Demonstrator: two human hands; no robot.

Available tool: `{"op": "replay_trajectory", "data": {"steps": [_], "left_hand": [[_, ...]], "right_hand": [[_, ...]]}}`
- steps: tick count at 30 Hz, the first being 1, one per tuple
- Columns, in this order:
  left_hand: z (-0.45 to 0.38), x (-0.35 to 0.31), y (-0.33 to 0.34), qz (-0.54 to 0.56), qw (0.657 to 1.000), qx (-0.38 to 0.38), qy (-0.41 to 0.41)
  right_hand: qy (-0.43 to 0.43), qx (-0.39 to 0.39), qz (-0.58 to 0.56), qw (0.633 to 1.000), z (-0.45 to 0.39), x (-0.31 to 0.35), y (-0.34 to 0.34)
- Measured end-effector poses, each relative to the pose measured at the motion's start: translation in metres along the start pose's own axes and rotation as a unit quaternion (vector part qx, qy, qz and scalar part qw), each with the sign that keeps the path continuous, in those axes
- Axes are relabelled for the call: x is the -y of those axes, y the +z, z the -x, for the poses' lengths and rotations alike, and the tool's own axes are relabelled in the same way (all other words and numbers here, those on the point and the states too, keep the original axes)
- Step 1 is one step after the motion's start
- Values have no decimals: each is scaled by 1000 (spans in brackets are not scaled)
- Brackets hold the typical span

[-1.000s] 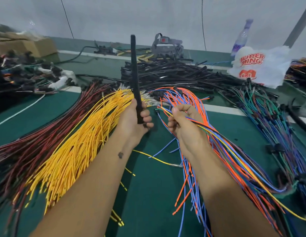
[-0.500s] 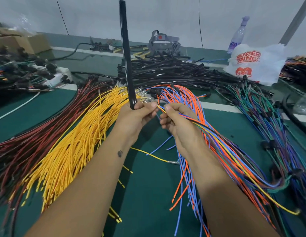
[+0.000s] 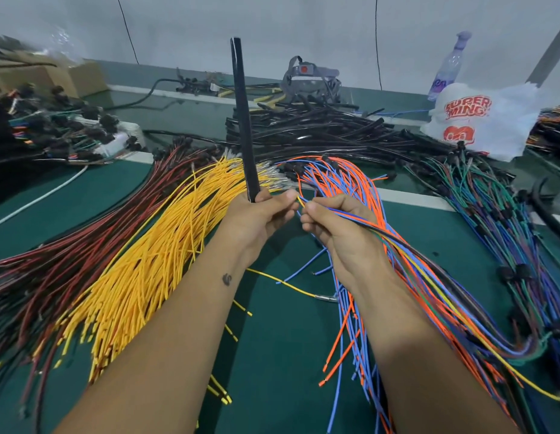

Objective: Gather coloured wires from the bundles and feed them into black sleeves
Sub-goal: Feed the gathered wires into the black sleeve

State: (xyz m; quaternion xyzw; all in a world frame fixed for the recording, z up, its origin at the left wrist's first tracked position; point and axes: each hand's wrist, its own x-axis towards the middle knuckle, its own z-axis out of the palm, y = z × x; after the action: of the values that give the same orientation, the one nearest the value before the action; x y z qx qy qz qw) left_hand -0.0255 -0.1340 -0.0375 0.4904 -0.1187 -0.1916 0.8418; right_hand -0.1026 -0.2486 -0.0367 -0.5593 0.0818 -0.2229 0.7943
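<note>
Gripping the bottom end of an upright black sleeve (image 3: pixel 244 120), the left hand (image 3: pixel 260 216) is curling its fingers round it above the desk's (image 3: pixel 272 355) middle. Right hand (image 3: pixel 338 227) is pinching a gathered bunch of coloured wires (image 3: pixel 429 277), tips pointing at the left hand's fingertips, nearly touching. Bunch is trailing off toward the right edge. Yellow wire bundle (image 3: pixel 141 270) is lying left of the arms, dark red bundle (image 3: pixel 53 261) beyond it. Black sleeve pile (image 3: pixel 319 130) is sitting toward the far edge, a white printed bag (image 3: pixel 479 120) at the far right corner.
</note>
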Motion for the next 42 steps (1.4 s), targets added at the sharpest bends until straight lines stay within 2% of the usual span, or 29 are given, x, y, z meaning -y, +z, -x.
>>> {"op": "replay_trajectory", "data": {"steps": [7,12,17,19,21,24,26,34,38,42], "left_hand": [[-1,-2,-2,-35,999,-21,18],[0,-2,-3,-70,997,1,37],[4,2,0,-63,997,36,26],[4,3,3,-65,997,22,23],[4,0,8,-62,998,-17,-3],[0,-6,7,-8,994,-55,-99],[-3,-7,5,29,991,-69,-114],[-4,-2,1,57,993,-60,-80],[-4,-2,0,74,995,-25,-64],[-3,-3,0,79,995,-32,-56]], "right_hand": [[-8,-8,22,1000,0,0,0],[4,-22,-17,1000,-1,1,0],[3,-10,22,1000,-1,-1,1],[2,-7,31,1000,0,-1,1],[4,-12,23,1000,1,-1,1],[-5,-41,-11,999,-1,-1,-1],[-8,-55,-50,997,-3,-1,-2],[-21,-44,-54,997,-6,-3,-2],[-32,-26,-44,998,-6,-5,-2],[-33,-18,-70,997,-5,-4,-2]]}}
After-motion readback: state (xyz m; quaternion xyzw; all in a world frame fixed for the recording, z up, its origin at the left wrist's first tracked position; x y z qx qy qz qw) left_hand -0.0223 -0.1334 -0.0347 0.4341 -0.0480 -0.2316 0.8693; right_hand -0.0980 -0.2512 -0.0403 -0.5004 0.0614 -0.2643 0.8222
